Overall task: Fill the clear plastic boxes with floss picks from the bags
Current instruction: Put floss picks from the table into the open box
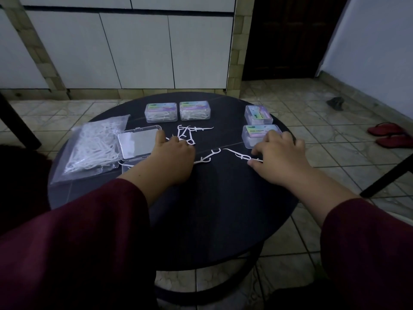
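A clear bag of white floss picks (91, 148) lies at the left of the round dark table (214, 220). An open clear box (138, 143) rests against the bag, its lid up. Loose floss picks (190, 133) are scattered mid-table. My left hand (172, 157) lies over some of them beside the open box, fingers curled; what it holds is hidden. My right hand (279, 157) pinches a floss pick (240, 155) against the table. Two closed filled boxes (177, 111) stand at the back, and two more boxes (259, 124) at the right.
The table edge curves close behind the back boxes. Tiled floor surrounds the table, with red sandals (390, 135) at the right and white cabinets (134, 50) behind. Dark furniture legs (386, 175) slant in at the right.
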